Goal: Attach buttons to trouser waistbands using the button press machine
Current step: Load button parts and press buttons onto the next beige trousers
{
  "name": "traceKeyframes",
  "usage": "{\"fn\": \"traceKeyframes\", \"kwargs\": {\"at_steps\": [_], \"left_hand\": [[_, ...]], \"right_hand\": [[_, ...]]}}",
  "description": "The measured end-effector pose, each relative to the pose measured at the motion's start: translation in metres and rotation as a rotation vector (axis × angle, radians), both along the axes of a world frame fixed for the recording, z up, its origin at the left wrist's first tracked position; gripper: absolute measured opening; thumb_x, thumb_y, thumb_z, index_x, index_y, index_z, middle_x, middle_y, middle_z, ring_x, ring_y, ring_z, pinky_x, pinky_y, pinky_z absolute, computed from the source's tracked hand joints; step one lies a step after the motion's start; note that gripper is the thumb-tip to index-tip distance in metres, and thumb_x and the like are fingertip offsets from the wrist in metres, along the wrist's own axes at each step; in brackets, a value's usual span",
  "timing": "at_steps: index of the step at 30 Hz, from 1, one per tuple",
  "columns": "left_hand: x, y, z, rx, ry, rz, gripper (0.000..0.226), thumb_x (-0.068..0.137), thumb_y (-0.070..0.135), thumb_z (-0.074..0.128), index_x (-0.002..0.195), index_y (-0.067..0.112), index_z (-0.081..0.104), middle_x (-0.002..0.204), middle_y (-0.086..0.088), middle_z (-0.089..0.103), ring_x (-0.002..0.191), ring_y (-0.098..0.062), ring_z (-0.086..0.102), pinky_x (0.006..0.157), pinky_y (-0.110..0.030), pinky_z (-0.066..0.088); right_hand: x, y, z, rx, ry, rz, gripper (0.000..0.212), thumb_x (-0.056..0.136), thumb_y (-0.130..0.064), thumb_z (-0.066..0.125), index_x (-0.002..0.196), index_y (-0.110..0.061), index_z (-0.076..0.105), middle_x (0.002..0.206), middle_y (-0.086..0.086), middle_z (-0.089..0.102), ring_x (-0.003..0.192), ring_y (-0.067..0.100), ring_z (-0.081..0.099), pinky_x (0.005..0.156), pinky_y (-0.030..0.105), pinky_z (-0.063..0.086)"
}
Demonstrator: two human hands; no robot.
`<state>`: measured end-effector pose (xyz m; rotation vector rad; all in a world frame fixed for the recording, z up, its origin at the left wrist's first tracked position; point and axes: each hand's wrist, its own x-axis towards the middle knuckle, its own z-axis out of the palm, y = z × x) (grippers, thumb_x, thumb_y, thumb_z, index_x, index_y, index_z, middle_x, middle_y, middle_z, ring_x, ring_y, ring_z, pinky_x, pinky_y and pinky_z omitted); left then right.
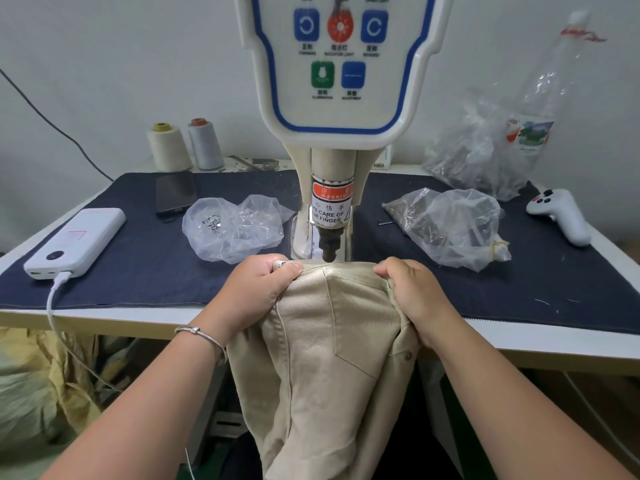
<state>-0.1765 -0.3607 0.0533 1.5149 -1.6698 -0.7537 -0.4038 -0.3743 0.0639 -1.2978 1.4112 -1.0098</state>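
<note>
Beige trousers (332, 341) held at the button press machine (332, 188), waistband edge under the punch (329, 249)

Both grips curl round the waistband, left hand (263, 285) and right hand (412, 289); no waistband button shows pressed yet, and fabric hides the lower die, so loading is unclear

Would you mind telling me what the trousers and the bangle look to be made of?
The trousers look like beige cotton twill: matte, with fine diagonal ribbing and stitched seams. The bangle on the left wrist looks like polished metal, perhaps silver: thin, with bright glints.
</note>
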Motion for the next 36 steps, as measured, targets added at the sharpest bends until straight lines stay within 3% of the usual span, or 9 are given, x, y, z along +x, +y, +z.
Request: {"fn": "traceKeyframes", "kwargs": {"at_steps": [8, 15, 23, 28, 30, 32, 33, 34, 36], "left_hand": [[0.000, 0.001, 0.000, -0.011, 0.003, 0.008, 0.048, 0.100, 0.028, 0.058, 0.067, -0.001, 0.039, 0.062, 0.001, 0.035, 0.058, -0.009, 0.033, 0.053, -0.022, 0.028], [-0.002, 0.004, 0.003, -0.015, 0.019, 0.007, 0.049, 0.084, 0.046, 0.053, 0.064, 0.004, 0.036, 0.060, 0.004, 0.034, 0.057, -0.008, 0.032, 0.053, -0.023, 0.027], [-0.003, 0.007, 0.003, -0.031, 0.028, 0.009, 0.046, 0.084, 0.049, 0.051, 0.063, 0.011, 0.038, 0.060, 0.006, 0.035, 0.057, -0.008, 0.033, 0.054, -0.023, 0.028], [-0.007, 0.015, 0.007, -0.073, 0.055, 0.015, 0.046, 0.086, 0.046, 0.050, 0.066, 0.006, 0.038, 0.065, 0.001, 0.035, 0.060, -0.010, 0.033, 0.058, -0.027, 0.029], [-0.009, 0.021, 0.010, -0.134, 0.066, 0.026, 0.049, 0.088, 0.044, 0.049, 0.067, 0.002, 0.036, 0.066, 0.001, 0.034, 0.061, -0.009, 0.032, 0.058, -0.026, 0.027], [-0.011, 0.029, 0.013, -0.185, 0.087, 0.037, 0.049, 0.090, 0.042, 0.048, 0.067, 0.001, 0.035, 0.066, 0.001, 0.034, 0.061, -0.008, 0.032, 0.058, -0.025, 0.027], [-0.011, 0.033, 0.015, -0.195, 0.107, 0.044, 0.048, 0.091, 0.041, 0.047, 0.067, 0.001, 0.035, 0.066, 0.001, 0.034, 0.061, -0.008, 0.033, 0.058, -0.024, 0.028], [-0.012, 0.037, 0.016, -0.192, 0.123, 0.049, 0.049, 0.092, 0.041, 0.047, 0.067, 0.000, 0.037, 0.067, 0.001, 0.035, 0.062, -0.008, 0.034, 0.059, -0.024, 0.029], [-0.014, 0.045, 0.017, -0.160, 0.147, 0.058, 0.050, 0.091, 0.042, 0.047, 0.069, -0.003, 0.040, 0.069, -0.002, 0.037, 0.065, -0.011, 0.036, 0.062, -0.028, 0.030]], "right_hand": [[-0.001, 0.000, -0.002, 0.009, -0.024, -0.023, 0.022, 0.092, -0.022, 0.052, 0.071, -0.022, 0.058, 0.082, -0.010, 0.057, 0.081, 0.006, 0.052, 0.069, 0.023, 0.039], [0.000, 0.002, 0.001, 0.022, -0.021, -0.021, 0.018, 0.092, -0.024, 0.052, 0.079, -0.019, 0.064, 0.090, -0.007, 0.062, 0.087, 0.006, 0.055, 0.072, 0.023, 0.041], [0.001, 0.008, 0.003, 0.057, -0.050, -0.024, 0.019, 0.090, -0.026, 0.053, 0.080, -0.016, 0.065, 0.094, -0.003, 0.064, 0.091, 0.012, 0.058, 0.075, 0.028, 0.042], [0.004, 0.021, 0.018, -0.014, -0.069, 0.055, 0.031, 0.087, -0.023, 0.053, 0.063, -0.013, 0.037, 0.066, 0.003, 0.037, 0.065, 0.015, 0.037, 0.064, 0.033, 0.032], [0.006, 0.029, 0.027, -0.071, -0.093, 0.109, 0.037, 0.083, -0.028, 0.055, 0.062, -0.011, 0.029, 0.067, 0.008, 0.031, 0.066, 0.021, 0.031, 0.067, 0.035, 0.027], [0.007, 0.036, 0.033, -0.070, -0.111, 0.087, 0.041, 0.082, -0.031, 0.057, 0.065, -0.001, 0.036, 0.069, 0.021, 0.035, 0.065, 0.029, 0.037, 0.073, 0.029, 0.022], [0.008, 0.039, 0.034, -0.048, -0.109, 0.064, 0.039, 0.084, -0.030, 0.058, 0.072, 0.002, 0.042, 0.074, 0.026, 0.041, 0.067, 0.030, 0.043, 0.100, 0.047, 0.032], [0.008, 0.042, 0.034, -0.015, -0.112, 0.053, 0.037, 0.085, -0.030, 0.058, 0.076, 0.003, 0.044, 0.075, 0.024, 0.047, 0.069, 0.027, 0.046, 0.069, 0.038, 0.045], [0.008, 0.048, 0.033, 0.063, -0.128, 0.069, 0.040, 0.085, -0.031, 0.058, 0.071, 0.005, 0.046, 0.076, 0.007, 0.046, 0.067, 0.028, 0.040, 0.067, 0.031, 0.040]]}}
